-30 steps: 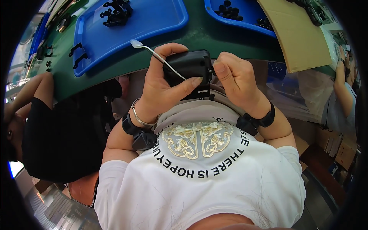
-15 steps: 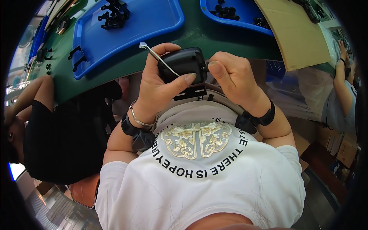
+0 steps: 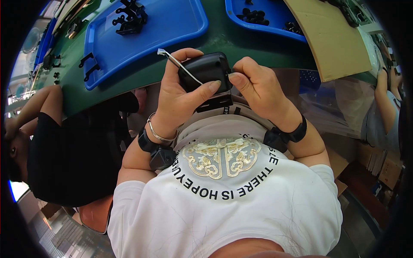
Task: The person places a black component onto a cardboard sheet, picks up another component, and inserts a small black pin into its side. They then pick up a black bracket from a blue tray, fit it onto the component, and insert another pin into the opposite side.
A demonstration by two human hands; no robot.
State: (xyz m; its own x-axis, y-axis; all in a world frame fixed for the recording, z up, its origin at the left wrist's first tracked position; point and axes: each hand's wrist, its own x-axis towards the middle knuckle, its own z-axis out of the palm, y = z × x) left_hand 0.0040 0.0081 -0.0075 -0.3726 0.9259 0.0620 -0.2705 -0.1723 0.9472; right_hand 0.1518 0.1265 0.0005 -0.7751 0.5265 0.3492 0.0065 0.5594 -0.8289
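Observation:
My left hand [image 3: 183,88] is closed round a rounded black plastic housing [image 3: 205,71], its thumb pressed along the near side. Out of the housing comes a thin white cable [image 3: 186,68], ending in a white connector [image 3: 161,51] above my left fingers. A flat black bracket [image 3: 217,103] with slots shows just under the housing's near edge; whether it is joined on cannot be seen. At the housing's right end, my right hand [image 3: 258,84] is closed in a pinch of thumb and forefinger. What lies between those fingertips is too small and hidden to name.
Beyond my hands is a green table [image 3: 228,39]. On it stand a blue tray [image 3: 180,32] with black brackets [image 3: 129,19], another blue tray [image 3: 271,29] with small black parts, and a cardboard sheet [image 3: 331,47]. People sit at both sides; one black sleeve [image 3: 49,124] is at left.
My right hand has shifted slightly left, and its thumb and forefinger have come together against the housing's right end. My left hand keeps its hold on the housing.

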